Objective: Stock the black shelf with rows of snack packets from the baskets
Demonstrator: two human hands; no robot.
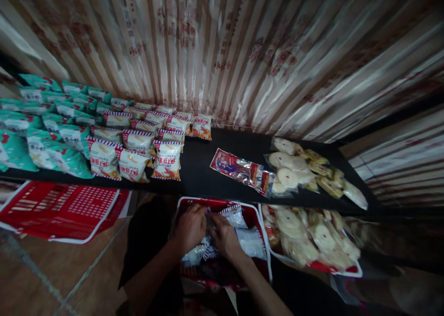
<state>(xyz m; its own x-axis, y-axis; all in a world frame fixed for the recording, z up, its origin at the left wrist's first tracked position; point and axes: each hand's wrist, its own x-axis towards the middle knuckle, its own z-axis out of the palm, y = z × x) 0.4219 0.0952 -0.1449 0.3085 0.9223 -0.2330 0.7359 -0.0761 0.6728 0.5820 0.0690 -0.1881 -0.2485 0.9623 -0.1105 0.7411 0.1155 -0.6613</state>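
Note:
Both hands are together inside a red basket [258,209] with a white rim, below the shelf edge. My left hand [192,226] is closed, its fingers pressed around something dim between the hands. My right hand [225,236] is closed beside it, fingertips meeting the left ones. What they grip looks like a small dark plastic packet [208,219], mostly hidden by the fingers. Around them in the basket lie white snack bags [251,243] with red-and-blue striped edges. The basket's lower part is dark.
The black shelf [197,161] carries rows of green snack bags [69,156] and white-and-orange snack bags [133,163]. Red packets [239,168] and bagged round flat pieces [289,177] lie to the right. A second basket [350,272] and a red basket [65,209] flank mine.

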